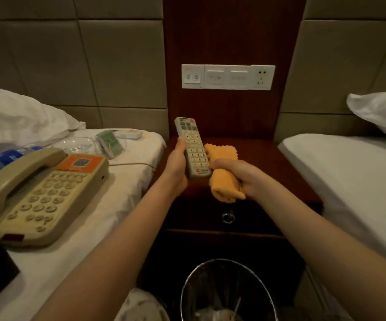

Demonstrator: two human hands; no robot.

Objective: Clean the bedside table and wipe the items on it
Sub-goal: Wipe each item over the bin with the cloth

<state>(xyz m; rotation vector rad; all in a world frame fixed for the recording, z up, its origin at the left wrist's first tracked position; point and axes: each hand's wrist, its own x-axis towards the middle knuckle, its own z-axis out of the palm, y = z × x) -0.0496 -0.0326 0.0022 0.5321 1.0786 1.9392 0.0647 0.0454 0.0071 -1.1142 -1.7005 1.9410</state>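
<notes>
Orange cloth, gripped in the curled right hand, touches the remote control at centre frame; the left hand clamps it above the bedside table. Its red logo is unreadable.

Remote and cloth held over the tabletop

The left hand grips the remote; the right hand holds an orange cloth against it above the tabletop.

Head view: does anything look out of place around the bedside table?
Yes: the beige corded telephone, clear glass dish and blue-labelled plastic bottle lie on the white bed at left, not on the dark wooden bedside table; probably parked there for cleaning.
</notes>
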